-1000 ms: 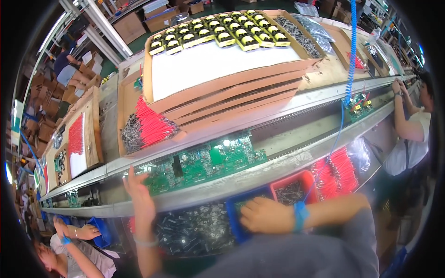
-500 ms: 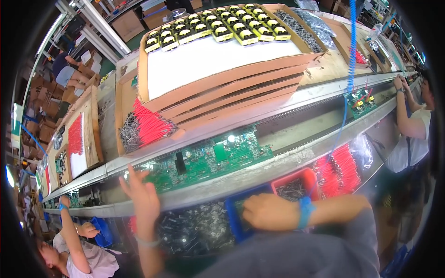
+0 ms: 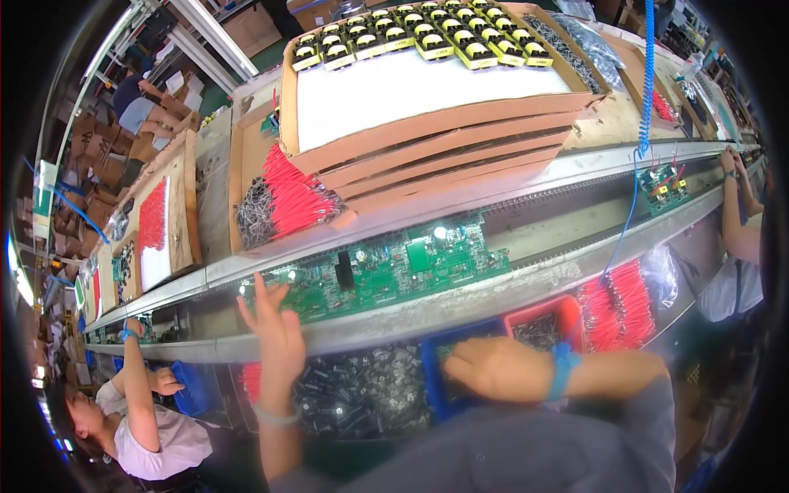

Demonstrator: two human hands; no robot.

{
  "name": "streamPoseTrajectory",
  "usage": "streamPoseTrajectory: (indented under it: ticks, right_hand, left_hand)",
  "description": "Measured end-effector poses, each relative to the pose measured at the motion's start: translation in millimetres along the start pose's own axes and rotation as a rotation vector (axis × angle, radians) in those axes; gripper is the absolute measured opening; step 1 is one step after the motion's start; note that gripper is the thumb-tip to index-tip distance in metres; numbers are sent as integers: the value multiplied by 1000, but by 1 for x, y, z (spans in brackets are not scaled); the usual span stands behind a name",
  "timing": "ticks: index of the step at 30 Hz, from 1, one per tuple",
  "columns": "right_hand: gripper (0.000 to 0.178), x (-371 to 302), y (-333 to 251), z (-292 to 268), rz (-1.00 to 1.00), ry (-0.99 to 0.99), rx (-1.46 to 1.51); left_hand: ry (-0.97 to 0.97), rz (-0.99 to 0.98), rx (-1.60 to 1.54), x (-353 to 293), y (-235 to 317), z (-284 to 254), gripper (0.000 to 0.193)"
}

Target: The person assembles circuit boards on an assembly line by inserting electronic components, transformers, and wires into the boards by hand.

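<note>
Green is the big circuit board lying flat on the long metal track in front of me. My left hand is up at the near left corner of the board, with its fingers spread wide and the tips touching the board's edge. My right hand is down low in the blue bin, just beside the red bin. It lies flat over the small parts, and I cannot tell if those fingers are pinching one or not, because the back of the hand hides them.

I think this is the step of picking a small part to put on the board. The next move, I guess, needs a tiny careful pinch and then a lift up to the board, while the left hand keeps the board from sliding. A pile of dark little parts sits between my two arms on the table
</note>
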State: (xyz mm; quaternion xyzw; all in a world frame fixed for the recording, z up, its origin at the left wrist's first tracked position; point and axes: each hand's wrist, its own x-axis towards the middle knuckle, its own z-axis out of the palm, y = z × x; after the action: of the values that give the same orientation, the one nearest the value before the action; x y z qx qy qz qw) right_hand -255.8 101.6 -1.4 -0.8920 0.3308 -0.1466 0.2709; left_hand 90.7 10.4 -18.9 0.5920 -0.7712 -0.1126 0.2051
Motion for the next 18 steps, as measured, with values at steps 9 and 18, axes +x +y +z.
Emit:
streamPoseTrajectory:
  ticks: [9,18]
  right_hand:
    - [35,-10,8,-14,-31,3,159]
    - [36,-20,20,-20,-19,176,162]
  left_hand:
    - [-39,-108,-82,-8,9,2,70]
    - [-223,93,-249,-63,68,-10,28]
